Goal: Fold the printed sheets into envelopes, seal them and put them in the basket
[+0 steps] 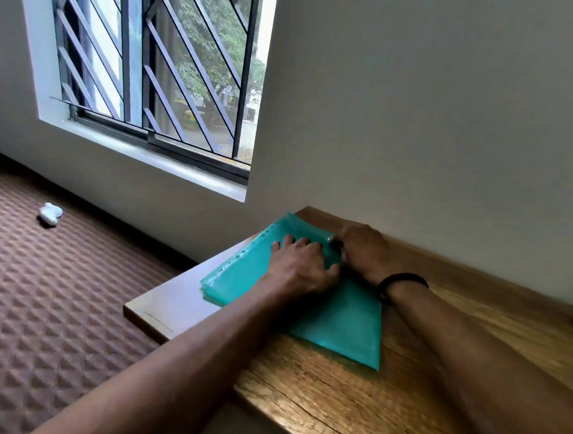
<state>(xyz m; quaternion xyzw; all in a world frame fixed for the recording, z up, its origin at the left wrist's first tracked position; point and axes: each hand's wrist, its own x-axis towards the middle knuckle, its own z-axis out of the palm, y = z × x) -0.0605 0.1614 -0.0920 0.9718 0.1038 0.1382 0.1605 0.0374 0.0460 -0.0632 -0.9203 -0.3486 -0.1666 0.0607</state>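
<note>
Early step: left hand [299, 266] presses flat on teal punched plastic sleeve [337, 324] on wooden tabletop [347, 400]; right hand [362, 251] pinches its far edge. Next, probably pull sheets out.

no legible text, labels or numbers anywhere, teal plastic sleeves [337, 321] seemingly unmarked, view blurred

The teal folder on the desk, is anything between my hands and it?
Nothing visible. Your left hand lies flat on the teal folder, and your right hand grips its far edge. The printed sheets and basket are not in view.
</note>
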